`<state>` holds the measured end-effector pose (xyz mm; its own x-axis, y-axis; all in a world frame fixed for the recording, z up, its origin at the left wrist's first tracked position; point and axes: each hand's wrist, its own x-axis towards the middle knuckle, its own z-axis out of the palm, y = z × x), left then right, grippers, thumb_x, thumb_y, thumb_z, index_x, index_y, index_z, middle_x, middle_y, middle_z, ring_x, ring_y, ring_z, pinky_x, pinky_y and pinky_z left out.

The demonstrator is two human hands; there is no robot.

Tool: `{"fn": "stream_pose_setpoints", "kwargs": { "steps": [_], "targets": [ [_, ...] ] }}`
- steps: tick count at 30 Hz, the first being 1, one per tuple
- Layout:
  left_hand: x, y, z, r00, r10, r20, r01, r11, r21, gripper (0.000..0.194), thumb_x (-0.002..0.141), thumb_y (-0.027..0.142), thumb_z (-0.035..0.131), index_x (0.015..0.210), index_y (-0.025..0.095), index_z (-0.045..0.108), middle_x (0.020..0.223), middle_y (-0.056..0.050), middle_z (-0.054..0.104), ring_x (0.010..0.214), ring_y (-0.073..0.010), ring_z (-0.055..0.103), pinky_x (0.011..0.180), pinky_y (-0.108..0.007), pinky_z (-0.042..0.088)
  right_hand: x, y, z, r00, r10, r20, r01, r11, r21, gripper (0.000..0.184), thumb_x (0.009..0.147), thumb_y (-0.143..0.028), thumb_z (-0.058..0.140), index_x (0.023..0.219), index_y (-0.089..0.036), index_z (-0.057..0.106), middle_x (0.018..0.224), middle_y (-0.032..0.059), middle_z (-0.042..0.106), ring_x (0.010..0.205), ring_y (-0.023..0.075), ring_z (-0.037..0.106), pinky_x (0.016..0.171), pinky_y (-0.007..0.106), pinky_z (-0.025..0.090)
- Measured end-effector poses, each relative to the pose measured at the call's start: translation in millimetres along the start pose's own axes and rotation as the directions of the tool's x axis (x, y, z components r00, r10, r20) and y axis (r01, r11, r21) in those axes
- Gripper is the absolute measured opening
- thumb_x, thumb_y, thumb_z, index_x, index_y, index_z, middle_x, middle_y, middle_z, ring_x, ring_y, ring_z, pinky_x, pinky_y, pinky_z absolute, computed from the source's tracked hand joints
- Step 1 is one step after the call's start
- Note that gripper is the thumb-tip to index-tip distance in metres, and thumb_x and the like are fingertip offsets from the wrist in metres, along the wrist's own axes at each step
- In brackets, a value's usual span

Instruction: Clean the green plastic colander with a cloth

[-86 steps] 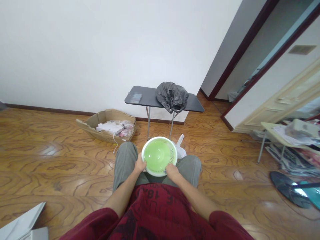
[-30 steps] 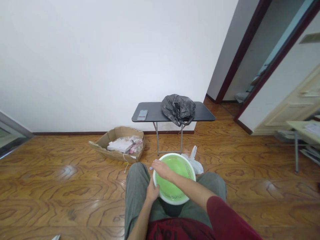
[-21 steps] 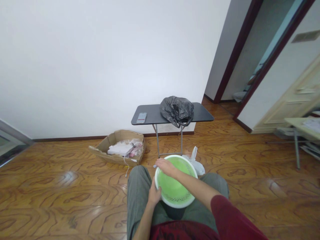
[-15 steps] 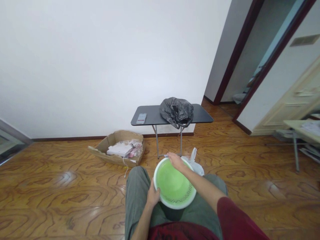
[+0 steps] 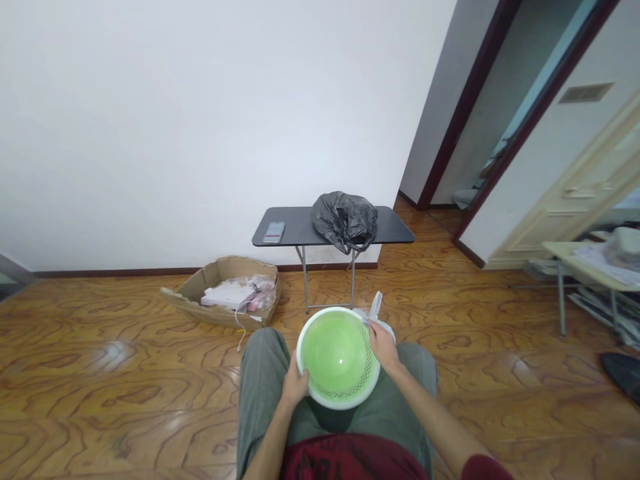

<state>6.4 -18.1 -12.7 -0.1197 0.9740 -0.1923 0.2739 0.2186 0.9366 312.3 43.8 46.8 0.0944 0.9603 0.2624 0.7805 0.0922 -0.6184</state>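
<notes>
A round green colander (image 5: 335,357) with a white rim and a mesh band along its lower right side rests over my lap, tilted towards me. My left hand (image 5: 295,383) grips its left rim, the thumb over the edge and the other fingers hidden beneath. On the upper right rim lies my right hand (image 5: 384,347), its fingers curled in. Something small and pale shows at those fingertips, too small to name. Behind the right hand, a white plastic bag (image 5: 376,308) is partly hidden on the floor.
A small black folding table (image 5: 300,230) stands by the wall, bearing a phone (image 5: 274,232) and a black plastic bag (image 5: 345,220). An open cardboard box (image 5: 200,300) with packaging sits on the floor to the left. Another table (image 5: 575,250) is at the right.
My right hand has moved from the far rim round to the upper right rim. My left hand keeps its grip on the left. The view has turned slightly right.
</notes>
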Motion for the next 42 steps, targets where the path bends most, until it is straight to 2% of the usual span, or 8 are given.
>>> {"fn": "stream_pose_setpoints", "kwargs": {
  "steps": [4, 11, 14, 18, 23, 27, 32, 42],
  "targets": [
    [0.3, -1.0, -0.6, 1.0, 0.006, 0.002, -0.006, 1.0, 0.001, 0.083, 0.078, 0.023, 0.066, 0.156, 0.02, 0.038, 0.152, -0.01, 0.06, 0.149, -0.0302, 0.047, 0.124, -0.046, 0.037, 13.9, -12.4, 12.9, 1.0, -0.002, -0.012, 0.003, 0.999, 0.032, 0.046, 0.099, -0.025, 0.037, 0.125, -0.017, 0.073, 0.125, 0.0141, 0.077, 0.116, 0.0253, 0.072, 0.108, 0.045, 0.055],
    [6.1, -8.1, -3.5, 0.999, 0.019, 0.026, -0.02, 1.0, 0.013, 0.086, 0.076, 0.026, 0.069, 0.156, 0.017, 0.038, 0.154, -0.014, 0.057, 0.15, -0.0314, 0.044, 0.125, -0.045, 0.036, 59.7, -71.7, 61.3, 0.973, -0.211, 0.089, 0.211, 0.977, 0.01, 0.045, 0.095, -0.012, 0.039, 0.125, -0.01, 0.073, 0.133, 0.0178, 0.073, 0.129, 0.0251, 0.066, 0.119, 0.05, 0.046],
    [7.5, -9.6, -3.9, 0.999, 0.035, 0.035, -0.035, 0.999, 0.011, 0.089, 0.075, 0.029, 0.07, 0.157, 0.017, 0.037, 0.158, -0.015, 0.053, 0.152, -0.032, 0.042, 0.125, -0.046, 0.035, 54.1, -103.5, 86.0, 0.917, -0.351, 0.19, 0.348, 0.936, 0.054, 0.043, 0.092, -0.007, 0.044, 0.122, -0.012, 0.075, 0.134, 0.014, 0.073, 0.132, 0.0237, 0.064, 0.124, 0.048, 0.041],
    [5.1, -9.6, -2.2, 0.999, 0.046, 0.028, -0.046, 0.999, 0.001, 0.091, 0.077, 0.037, 0.072, 0.159, 0.02, 0.035, 0.161, -0.014, 0.049, 0.153, -0.0326, 0.04, 0.124, -0.045, 0.037, 20.7, -134.8, 110.3, 0.788, -0.531, 0.312, 0.501, 0.847, 0.176, 0.048, 0.089, -0.003, 0.049, 0.124, -0.021, 0.075, 0.137, 0.0057, 0.073, 0.136, 0.0207, 0.06, 0.128, 0.035, 0.033],
    [2.9, -9.5, 0.0, 0.999, 0.038, 0.013, -0.038, 0.999, -0.006, 0.087, 0.078, 0.033, 0.065, 0.158, 0.016, 0.035, 0.164, -0.015, 0.043, 0.155, -0.0313, 0.036, 0.126, -0.044, 0.034, 2.1, -140.0, 114.6, 0.703, -0.61, 0.366, 0.594, 0.787, 0.169, 0.049, 0.088, -0.003, 0.049, 0.126, -0.023, 0.074, 0.136, 0.0053, 0.073, 0.135, 0.0211, 0.061, 0.127, 0.036, 0.035],
    [3.2, -7.2, 0.3, 0.999, 0.048, 0.012, -0.047, 0.999, -0.017, 0.083, 0.077, 0.028, 0.065, 0.155, 0.016, 0.04, 0.16, -0.014, 0.051, 0.153, -0.0303, 0.04, 0.126, -0.045, 0.034, 29.0, -121.7, 105.2, 0.743, -0.595, 0.306, 0.594, 0.797, 0.107, 0.046, 0.089, -0.004, 0.049, 0.127, -0.016, 0.072, 0.136, 0.0132, 0.072, 0.134, 0.0231, 0.062, 0.124, 0.041, 0.042],
    [0.5, -1.0, 0.5, 1.0, 0.014, -0.014, -0.014, 1.0, -0.019, 0.082, 0.075, 0.024, 0.07, 0.153, 0.021, 0.045, 0.153, -0.01, 0.06, 0.151, -0.0305, 0.044, 0.125, -0.046, 0.036, 60.4, -85.8, 84.8, 0.882, -0.429, 0.195, 0.43, 0.902, 0.039, 0.047, 0.092, -0.007, 0.041, 0.126, -0.015, 0.072, 0.133, 0.0155, 0.073, 0.13, 0.0233, 0.065, 0.12, 0.051, 0.046],
    [-2.0, 10.5, -6.5, 0.999, -0.003, -0.05, 0.004, 1.0, 0.026, 0.084, 0.073, 0.021, 0.071, 0.153, 0.022, 0.046, 0.143, -0.009, 0.068, 0.141, -0.0313, 0.056, 0.119, -0.046, 0.044, 44.7, -15.8, 30.3, 0.978, -0.191, 0.081, 0.191, 0.982, 0.006, 0.044, 0.097, -0.018, 0.04, 0.127, -0.017, 0.073, 0.132, 0.0152, 0.074, 0.124, 0.024, 0.069, 0.113, 0.05, 0.053]
  ]
}}
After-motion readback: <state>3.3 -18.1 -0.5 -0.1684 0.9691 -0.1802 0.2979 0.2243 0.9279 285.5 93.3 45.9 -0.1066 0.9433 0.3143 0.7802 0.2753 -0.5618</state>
